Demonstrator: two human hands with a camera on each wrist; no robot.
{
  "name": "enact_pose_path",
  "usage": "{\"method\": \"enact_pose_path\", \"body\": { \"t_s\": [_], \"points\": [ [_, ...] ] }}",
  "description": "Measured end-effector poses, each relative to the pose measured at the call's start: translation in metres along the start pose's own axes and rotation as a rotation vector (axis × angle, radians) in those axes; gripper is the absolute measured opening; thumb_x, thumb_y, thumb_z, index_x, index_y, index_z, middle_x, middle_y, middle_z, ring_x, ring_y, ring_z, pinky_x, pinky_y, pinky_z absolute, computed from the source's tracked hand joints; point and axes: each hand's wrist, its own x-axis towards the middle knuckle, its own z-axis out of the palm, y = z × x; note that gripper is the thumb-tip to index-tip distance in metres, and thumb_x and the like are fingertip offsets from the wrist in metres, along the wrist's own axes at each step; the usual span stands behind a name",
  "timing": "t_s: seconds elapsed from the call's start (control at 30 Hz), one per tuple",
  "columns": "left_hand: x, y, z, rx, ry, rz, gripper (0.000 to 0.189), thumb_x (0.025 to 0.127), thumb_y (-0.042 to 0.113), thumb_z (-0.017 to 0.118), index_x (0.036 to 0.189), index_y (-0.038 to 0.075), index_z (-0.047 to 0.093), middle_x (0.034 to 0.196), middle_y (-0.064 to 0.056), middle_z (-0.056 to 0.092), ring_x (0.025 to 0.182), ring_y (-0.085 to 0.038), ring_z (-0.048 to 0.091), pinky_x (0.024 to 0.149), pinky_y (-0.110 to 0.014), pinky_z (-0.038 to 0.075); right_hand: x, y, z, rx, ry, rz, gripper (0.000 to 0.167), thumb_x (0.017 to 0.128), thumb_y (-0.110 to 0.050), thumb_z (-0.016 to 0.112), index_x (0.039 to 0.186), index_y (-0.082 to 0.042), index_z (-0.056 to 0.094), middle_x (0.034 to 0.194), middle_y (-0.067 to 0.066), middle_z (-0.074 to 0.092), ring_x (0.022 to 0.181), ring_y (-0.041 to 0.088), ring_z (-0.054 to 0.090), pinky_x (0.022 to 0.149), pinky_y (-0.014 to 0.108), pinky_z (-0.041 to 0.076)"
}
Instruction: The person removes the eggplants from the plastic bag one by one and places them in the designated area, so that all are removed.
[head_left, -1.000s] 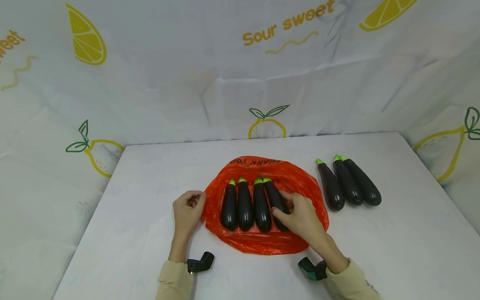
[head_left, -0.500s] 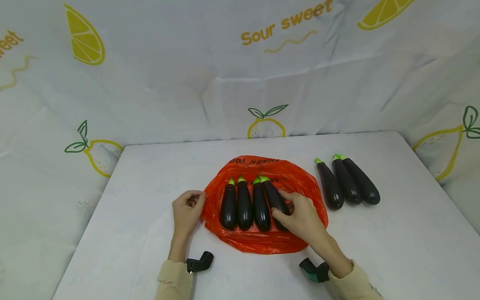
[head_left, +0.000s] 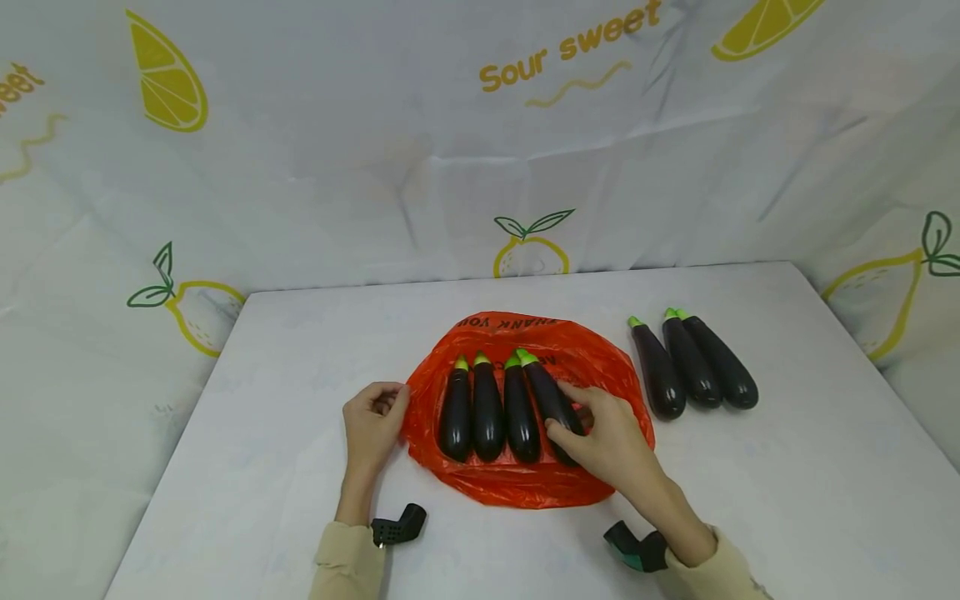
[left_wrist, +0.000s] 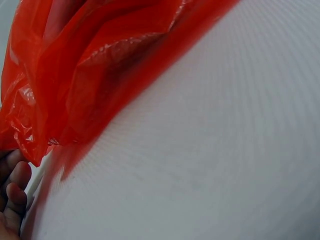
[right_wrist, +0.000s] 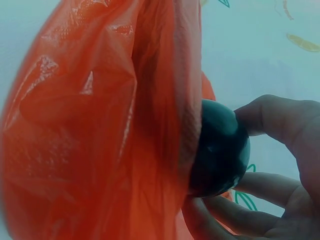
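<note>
Lemon-print cloth [head_left: 337, 183] backs the white counter [head_left: 277, 433], red bag [head_left: 510, 490] near its middle.
Broad surface stretches left; left hand [head_left: 375, 421] pinches the bag's rim, right hand [head_left: 611, 429] grips the rightmost eggplant [head_left: 546, 392] of four inside; three loose eggplants [head_left: 693, 367] lie just right.

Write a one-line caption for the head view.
Left grip on a red bag, right grip on one of its four eggplants; three more eggplants lie beside it.
</note>
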Motion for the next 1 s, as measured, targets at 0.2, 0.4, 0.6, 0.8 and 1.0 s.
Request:
{"method": "enact_pose_path", "body": {
  "t_s": [0.2, 0.4, 0.6, 0.8, 1.0],
  "points": [
    [-0.004, 0.026, -0.006, -0.029, -0.009, 0.001, 0.005, 0.089, -0.004, 0.070, 0.085, -0.007, 0.073, 0.070, -0.019, 0.064, 0.061, -0.003, 0.047, 0.058, -0.012, 0.042, -0.002, 0.001, -0.003, -0.011, 0.016, -0.004, 0.053, 0.085, -0.015, 0.079, 0.134, 0.002, 0.065, 0.104, 0.017, 0.072, 0.077, 0.019, 0.059, 0.058, 0.020, 0.050],
    [-0.005, 0.032, -0.008, -0.029, -0.002, 0.000, 0.005, 0.089, -0.005, 0.070, 0.085, -0.006, 0.073, 0.070, -0.019, 0.064, 0.061, -0.003, 0.047, 0.058, -0.012, 0.042, -0.003, 0.002, -0.007, -0.013, 0.028, -0.008, 0.055, 0.085, -0.016, 0.080, 0.135, 0.002, 0.064, 0.107, 0.018, 0.073, 0.079, 0.019, 0.060, 0.059, 0.021, 0.051],
    [-0.005, 0.030, -0.007, -0.023, 0.002, -0.009, 0.005, 0.089, -0.005, 0.070, 0.085, -0.006, 0.073, 0.070, -0.020, 0.064, 0.061, -0.004, 0.047, 0.058, -0.011, 0.041, -0.003, 0.004, -0.012, -0.014, 0.041, 0.000, 0.056, 0.086, -0.016, 0.079, 0.135, 0.004, 0.063, 0.117, 0.021, 0.072, 0.082, 0.021, 0.065, 0.064, 0.022, 0.057],
    [-0.006, 0.031, -0.006, -0.012, 0.002, -0.008, 0.005, 0.089, -0.005, 0.070, 0.086, -0.005, 0.074, 0.071, -0.019, 0.064, 0.062, -0.004, 0.047, 0.059, -0.010, 0.041, -0.003, 0.004, -0.022, -0.017, 0.069, -0.005, 0.055, 0.086, -0.015, 0.078, 0.135, 0.004, 0.062, 0.112, 0.022, 0.073, 0.081, 0.022, 0.066, 0.063, 0.027, 0.060],
    [-0.002, 0.009, -0.003, 0.003, 0.000, 0.008, 0.005, 0.090, 0.000, 0.072, 0.087, -0.002, 0.075, 0.071, -0.016, 0.066, 0.062, -0.004, 0.048, 0.058, -0.012, 0.042, -0.004, 0.005, -0.031, -0.022, 0.090, -0.013, 0.055, 0.087, -0.013, 0.078, 0.136, 0.004, 0.062, 0.112, 0.023, 0.072, 0.082, 0.023, 0.068, 0.065, 0.032, 0.062]
  ]
}}
